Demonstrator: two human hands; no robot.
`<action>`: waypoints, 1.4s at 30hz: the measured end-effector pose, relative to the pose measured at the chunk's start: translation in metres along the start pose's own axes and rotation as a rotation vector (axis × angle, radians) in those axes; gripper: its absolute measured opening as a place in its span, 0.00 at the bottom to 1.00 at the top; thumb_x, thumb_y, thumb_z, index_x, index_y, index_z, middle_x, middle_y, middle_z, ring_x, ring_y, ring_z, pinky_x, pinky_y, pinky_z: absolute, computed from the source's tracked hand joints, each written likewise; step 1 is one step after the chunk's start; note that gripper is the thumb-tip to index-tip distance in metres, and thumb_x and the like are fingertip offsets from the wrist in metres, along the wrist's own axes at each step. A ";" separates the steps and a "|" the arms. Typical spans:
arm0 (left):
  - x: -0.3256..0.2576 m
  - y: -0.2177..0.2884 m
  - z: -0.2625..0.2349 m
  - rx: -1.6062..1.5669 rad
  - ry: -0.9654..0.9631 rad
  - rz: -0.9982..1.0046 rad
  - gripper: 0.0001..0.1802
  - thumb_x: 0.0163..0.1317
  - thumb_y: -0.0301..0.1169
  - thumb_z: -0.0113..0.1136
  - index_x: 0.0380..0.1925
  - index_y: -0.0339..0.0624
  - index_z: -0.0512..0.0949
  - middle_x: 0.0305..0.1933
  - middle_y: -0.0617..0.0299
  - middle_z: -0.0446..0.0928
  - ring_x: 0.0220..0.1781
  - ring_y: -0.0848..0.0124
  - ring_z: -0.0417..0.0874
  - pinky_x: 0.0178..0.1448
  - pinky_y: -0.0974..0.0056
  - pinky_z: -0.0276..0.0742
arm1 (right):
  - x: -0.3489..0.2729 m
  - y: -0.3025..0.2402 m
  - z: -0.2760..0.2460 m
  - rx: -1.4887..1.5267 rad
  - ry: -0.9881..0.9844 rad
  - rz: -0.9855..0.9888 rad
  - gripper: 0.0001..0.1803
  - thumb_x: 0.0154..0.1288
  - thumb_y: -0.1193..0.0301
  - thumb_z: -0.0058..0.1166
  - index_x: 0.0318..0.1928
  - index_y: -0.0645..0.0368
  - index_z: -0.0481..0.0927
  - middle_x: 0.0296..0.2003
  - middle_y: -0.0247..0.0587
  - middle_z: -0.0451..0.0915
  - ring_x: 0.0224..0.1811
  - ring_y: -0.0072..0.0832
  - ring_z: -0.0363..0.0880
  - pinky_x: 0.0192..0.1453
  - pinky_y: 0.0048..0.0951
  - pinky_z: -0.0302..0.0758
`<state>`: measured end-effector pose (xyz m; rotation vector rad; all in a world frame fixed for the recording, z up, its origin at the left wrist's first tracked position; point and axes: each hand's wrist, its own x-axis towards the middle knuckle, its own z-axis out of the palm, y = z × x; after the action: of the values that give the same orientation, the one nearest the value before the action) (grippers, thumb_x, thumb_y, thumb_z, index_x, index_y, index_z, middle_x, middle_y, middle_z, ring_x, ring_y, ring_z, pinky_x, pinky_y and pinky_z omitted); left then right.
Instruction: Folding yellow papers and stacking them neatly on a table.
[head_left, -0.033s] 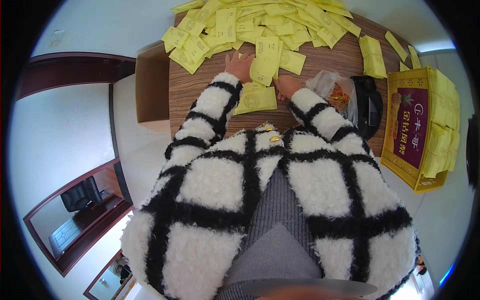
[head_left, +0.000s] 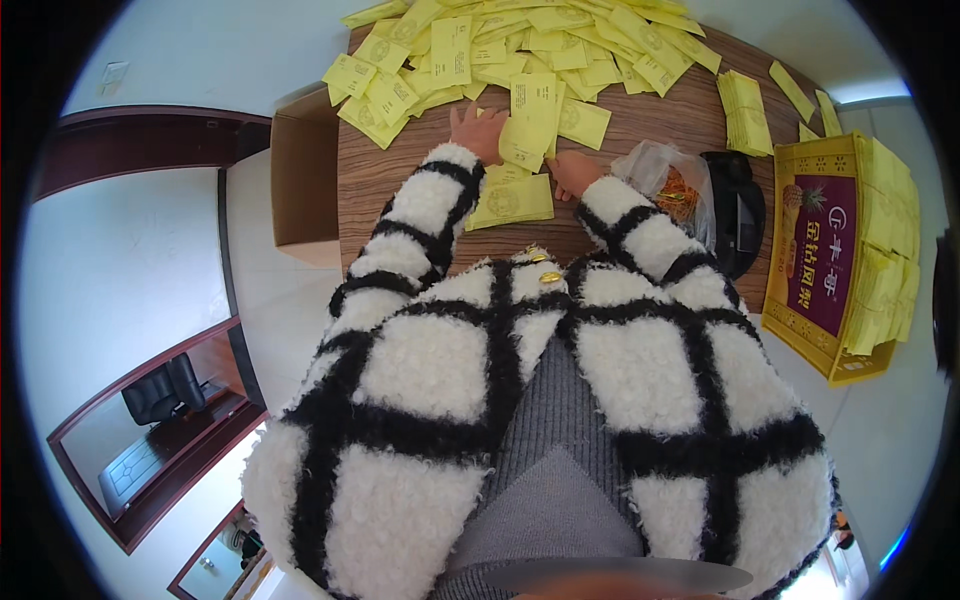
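Note:
My left hand (head_left: 478,132) rests on the table by the left side of a yellow paper packet (head_left: 535,110), its visible fingers stretched forward and apart. The packet's edge overlaps the inner side of that hand, so the thumb is hidden. On the packet's other side, my right hand (head_left: 573,174) is closed with its fingertips at the lower right corner. Nearer to me, another yellow packet (head_left: 512,203) lies flat on a few more. Beyond both hands a large loose heap of yellow packets (head_left: 570,48) spreads over the table's far side.
Right of my arm sit a clear plastic bag (head_left: 655,165) of rubber bands (head_left: 680,195) and a black object (head_left: 735,210). A packet stack (head_left: 745,115) lies behind them. A yellow crate (head_left: 815,155) with bundled packets stands at right, a cardboard box (head_left: 303,185) at left.

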<state>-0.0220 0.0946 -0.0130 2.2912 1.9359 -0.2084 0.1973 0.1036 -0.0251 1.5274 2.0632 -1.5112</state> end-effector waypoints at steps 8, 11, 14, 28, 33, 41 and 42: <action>0.003 -0.001 -0.013 -0.077 -0.193 -0.051 0.34 0.46 0.45 0.74 0.54 0.50 0.74 0.57 0.58 0.75 0.65 0.52 0.70 0.69 0.37 0.59 | 0.006 0.017 -0.001 0.028 -0.006 -0.022 0.24 0.75 0.59 0.35 0.32 0.64 0.78 0.21 0.41 0.84 0.20 0.30 0.83 0.30 0.35 0.78; -0.010 -0.012 -0.005 -0.282 -0.035 0.019 0.24 0.50 0.41 0.71 0.46 0.49 0.77 0.48 0.57 0.79 0.55 0.55 0.77 0.58 0.47 0.71 | 0.010 0.016 -0.002 0.025 0.001 -0.002 0.24 0.75 0.60 0.36 0.32 0.65 0.78 0.21 0.41 0.84 0.20 0.30 0.83 0.30 0.35 0.79; -0.030 -0.002 -0.004 -0.423 0.122 0.034 0.16 0.51 0.35 0.68 0.40 0.47 0.77 0.41 0.56 0.79 0.47 0.55 0.79 0.49 0.54 0.75 | 0.010 0.021 0.001 0.014 0.026 -0.008 0.24 0.75 0.60 0.36 0.32 0.65 0.79 0.21 0.41 0.84 0.20 0.30 0.83 0.30 0.35 0.79; -0.109 0.046 0.039 -0.342 0.254 0.063 0.38 0.35 0.37 0.77 0.51 0.47 0.73 0.57 0.57 0.72 0.64 0.56 0.69 0.65 0.49 0.64 | 0.015 0.029 0.008 0.000 0.041 -0.031 0.26 0.75 0.58 0.33 0.33 0.63 0.81 0.22 0.40 0.84 0.21 0.30 0.83 0.32 0.35 0.79; -0.107 0.044 0.048 -0.308 0.157 0.090 0.44 0.35 0.39 0.77 0.58 0.48 0.70 0.58 0.57 0.72 0.63 0.57 0.70 0.65 0.48 0.63 | 0.013 0.027 0.009 -0.013 0.022 -0.050 0.26 0.75 0.57 0.34 0.32 0.64 0.80 0.21 0.41 0.84 0.21 0.30 0.83 0.31 0.36 0.79; -0.110 0.058 0.043 -0.258 0.030 0.083 0.46 0.36 0.45 0.77 0.61 0.50 0.70 0.56 0.56 0.72 0.61 0.55 0.71 0.64 0.52 0.64 | 0.015 0.034 0.003 0.031 0.021 -0.052 0.26 0.75 0.58 0.34 0.32 0.65 0.78 0.20 0.43 0.83 0.19 0.32 0.82 0.30 0.36 0.78; -0.110 0.059 0.041 -0.257 0.028 0.086 0.46 0.36 0.45 0.77 0.61 0.50 0.70 0.56 0.56 0.72 0.61 0.55 0.71 0.64 0.52 0.64 | 0.015 0.035 0.003 0.029 0.021 -0.040 0.26 0.75 0.58 0.34 0.32 0.66 0.78 0.20 0.43 0.83 0.19 0.32 0.82 0.30 0.35 0.78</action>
<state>0.0169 -0.0296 -0.0315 2.2108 1.7553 0.0778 0.2171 0.1094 -0.0576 1.5281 2.1042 -1.5522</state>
